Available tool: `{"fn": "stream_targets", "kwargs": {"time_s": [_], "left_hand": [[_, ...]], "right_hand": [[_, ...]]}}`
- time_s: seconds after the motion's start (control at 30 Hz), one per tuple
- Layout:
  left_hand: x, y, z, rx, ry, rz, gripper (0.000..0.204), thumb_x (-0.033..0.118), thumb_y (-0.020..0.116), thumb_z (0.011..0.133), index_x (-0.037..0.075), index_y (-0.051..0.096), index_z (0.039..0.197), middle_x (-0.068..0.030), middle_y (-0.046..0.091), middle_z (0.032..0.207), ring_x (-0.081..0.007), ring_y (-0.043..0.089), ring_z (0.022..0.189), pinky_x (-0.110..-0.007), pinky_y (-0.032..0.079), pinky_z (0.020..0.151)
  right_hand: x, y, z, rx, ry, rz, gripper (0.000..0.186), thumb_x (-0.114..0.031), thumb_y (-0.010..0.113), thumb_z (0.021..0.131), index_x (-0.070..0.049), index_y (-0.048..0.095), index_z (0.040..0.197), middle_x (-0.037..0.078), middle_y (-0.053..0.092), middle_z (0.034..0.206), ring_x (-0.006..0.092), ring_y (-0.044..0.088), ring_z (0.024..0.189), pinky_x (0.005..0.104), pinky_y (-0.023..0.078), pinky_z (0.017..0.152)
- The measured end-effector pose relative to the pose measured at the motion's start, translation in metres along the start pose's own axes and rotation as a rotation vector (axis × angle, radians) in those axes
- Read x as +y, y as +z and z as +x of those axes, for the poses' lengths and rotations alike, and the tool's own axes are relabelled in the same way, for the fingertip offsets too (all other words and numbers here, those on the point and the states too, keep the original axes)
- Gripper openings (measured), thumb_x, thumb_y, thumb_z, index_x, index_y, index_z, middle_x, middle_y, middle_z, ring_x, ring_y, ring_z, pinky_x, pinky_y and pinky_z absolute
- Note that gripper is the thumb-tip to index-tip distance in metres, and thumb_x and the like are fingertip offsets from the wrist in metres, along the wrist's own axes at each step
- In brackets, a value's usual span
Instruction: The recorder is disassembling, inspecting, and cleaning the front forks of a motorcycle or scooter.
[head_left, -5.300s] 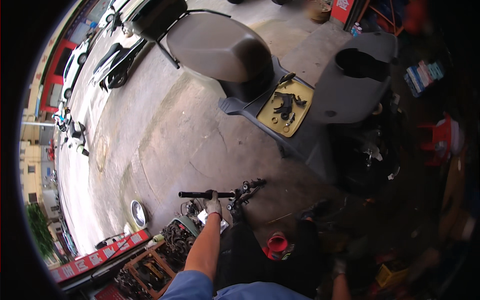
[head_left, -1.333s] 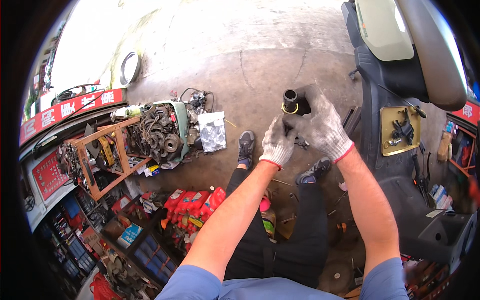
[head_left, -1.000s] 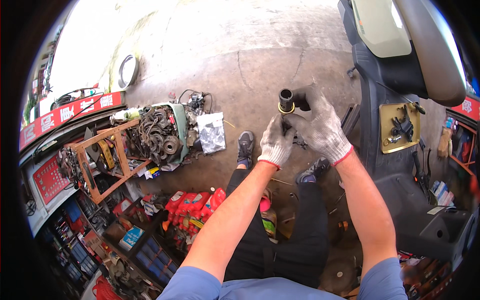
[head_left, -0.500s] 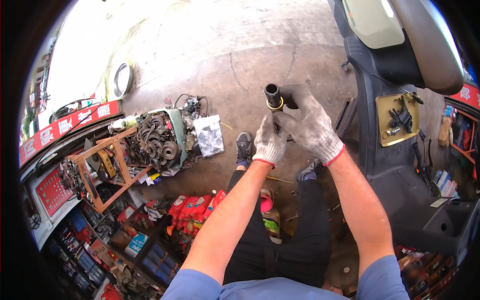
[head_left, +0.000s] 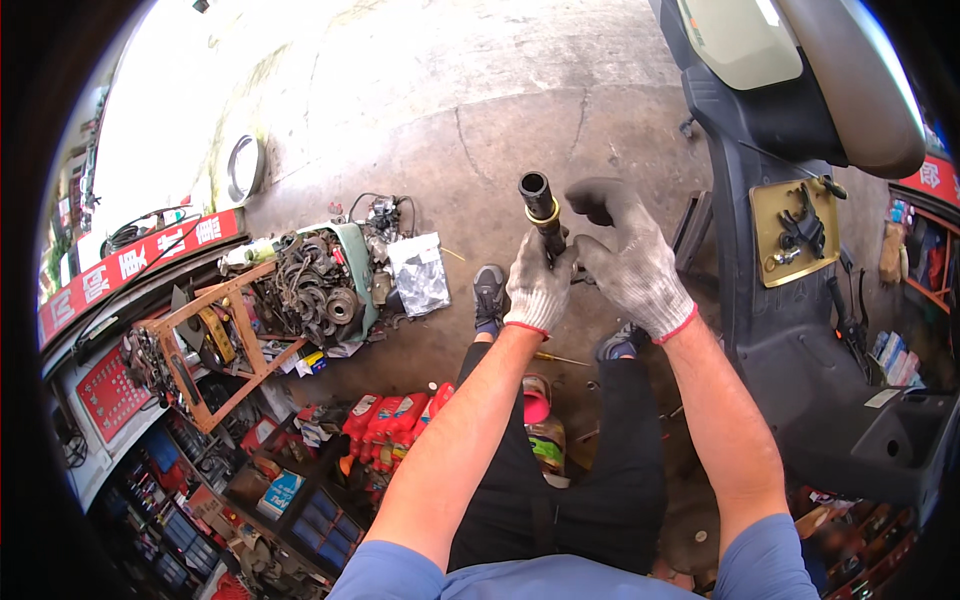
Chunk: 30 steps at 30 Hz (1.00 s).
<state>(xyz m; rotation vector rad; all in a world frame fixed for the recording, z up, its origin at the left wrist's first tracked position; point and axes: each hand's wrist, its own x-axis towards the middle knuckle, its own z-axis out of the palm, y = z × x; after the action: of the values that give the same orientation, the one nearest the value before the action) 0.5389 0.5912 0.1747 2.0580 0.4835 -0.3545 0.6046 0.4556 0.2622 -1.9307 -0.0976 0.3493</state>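
Note:
A black hollow tube with a yellow ring around it (head_left: 540, 205) points up and away from me, its round open end on top. My left hand (head_left: 537, 275), in a grey-and-white work glove, is closed around the lower part of the tube, which the fingers partly hide. Just to the right, my right hand (head_left: 632, 250) wears a matching glove with a red cuff. Its thumb and curled fingers are spread apart, a small gap from the tube, with nothing seen between them.
A scooter body (head_left: 735, 250) stands on my right, with a gold tray of metal parts (head_left: 810, 262) on it. Greasy engine parts (head_left: 318, 280) and an orange frame (head_left: 200, 400) lie left. Red bottles (head_left: 385, 425) stand near my legs. A screwdriver (head_left: 562, 359) lies between my feet.
My right hand has come away from the tube's ring and moved slightly right, its fingers opening. The tube has shifted a little left and down in my left hand, showing more of its length.

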Motion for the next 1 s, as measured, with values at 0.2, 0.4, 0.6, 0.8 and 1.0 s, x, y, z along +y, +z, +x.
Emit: {"fn": "stream_targets", "kwargs": {"time_s": [0.2,0.4,0.6,0.8,1.0], "left_hand": [[-0.018,0.009,0.009,-0.054,-0.008,0.132,0.029,0.019,0.059,0.091,0.008,0.060,0.117,-0.0168,0.068,0.107,-0.0341,0.067,0.101,-0.044,0.053,0.086],[-0.025,0.012,0.006,0.019,0.059,-0.365,0.030,0.014,0.059,0.090,0.007,0.060,0.119,-0.0179,0.066,0.111,-0.0352,0.067,0.102,-0.044,0.053,0.086],[-0.024,0.009,0.006,0.019,0.081,-0.001,0.029,0.016,0.060,0.091,0.006,0.059,0.119,-0.0173,0.066,0.111,-0.0343,0.067,0.102,-0.043,0.052,0.087],[-0.019,0.008,0.013,-0.109,-0.109,0.076,0.034,0.013,0.061,0.087,0.005,0.059,0.120,-0.0182,0.066,0.111,-0.0355,0.066,0.104,-0.044,0.052,0.089],[-0.019,0.007,0.011,0.021,0.055,-0.117,0.033,0.012,0.060,0.087,0.005,0.057,0.120,-0.0176,0.066,0.112,-0.0325,0.066,0.104,-0.042,0.051,0.089]], "right_hand": [[-0.020,0.005,0.017,-0.209,0.000,0.082,0.057,-0.003,0.065,0.079,-0.006,0.054,0.134,0.014,0.061,0.127,0.0249,0.060,0.116,0.0363,0.047,0.101],[-0.001,0.000,0.000,-0.102,0.092,0.045,0.053,-0.011,0.067,0.079,-0.009,0.055,0.131,0.017,0.062,0.122,0.0308,0.064,0.110,0.0395,0.051,0.094],[-0.010,0.014,0.013,-0.040,-0.026,0.091,0.052,-0.007,0.067,0.078,-0.007,0.056,0.128,0.016,0.063,0.119,0.0311,0.064,0.109,0.0410,0.051,0.093],[-0.002,0.007,0.002,-0.105,0.024,0.023,0.051,-0.005,0.065,0.078,-0.007,0.055,0.128,0.015,0.061,0.122,0.0316,0.063,0.110,0.0410,0.052,0.093],[0.001,0.009,-0.001,-0.015,0.002,0.101,0.055,-0.003,0.066,0.078,-0.007,0.054,0.131,0.015,0.062,0.120,0.0285,0.063,0.110,0.0399,0.052,0.092]]}}
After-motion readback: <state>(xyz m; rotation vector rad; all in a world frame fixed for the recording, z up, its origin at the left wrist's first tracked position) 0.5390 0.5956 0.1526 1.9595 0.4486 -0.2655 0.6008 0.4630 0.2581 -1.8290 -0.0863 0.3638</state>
